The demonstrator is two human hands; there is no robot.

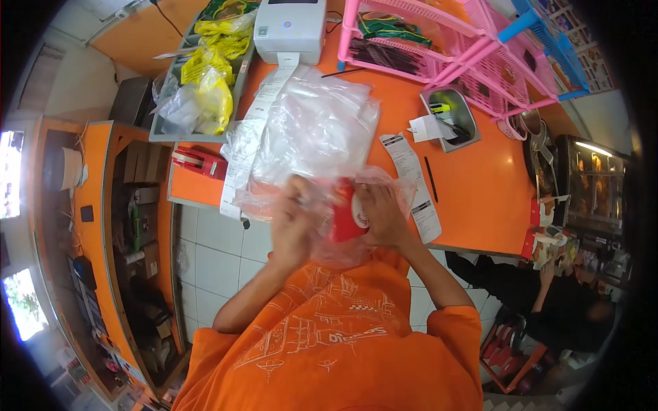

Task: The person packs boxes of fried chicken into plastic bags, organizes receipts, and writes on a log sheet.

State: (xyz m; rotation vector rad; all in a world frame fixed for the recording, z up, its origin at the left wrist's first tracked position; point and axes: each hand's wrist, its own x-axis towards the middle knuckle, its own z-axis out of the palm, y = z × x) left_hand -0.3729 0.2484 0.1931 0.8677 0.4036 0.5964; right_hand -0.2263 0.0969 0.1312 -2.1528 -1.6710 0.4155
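A red package with a white printed patch [345,216] is between my hands, partly covered by a clear plastic bag [329,249] at the table's near edge. My right hand [381,213] rests against the package's right side, fingers over the bag film. On the other side my left hand [294,221], blurred, has its fingers curled on the bag's plastic. Just beyond them lies a stack of clear plastic bags [324,123]. A long printed paper strip [257,128] runs from a white label printer [289,31] along the stack's left side.
A red tape dispenser [200,163] sits left, below a grey bin [191,137] of yellow bags. To the right lie a printed receipt [411,182], a black stick [431,179] and a metal container [465,115] with a marker. Pink racks [447,72] stand behind. A person in black [560,303] is at the lower right.
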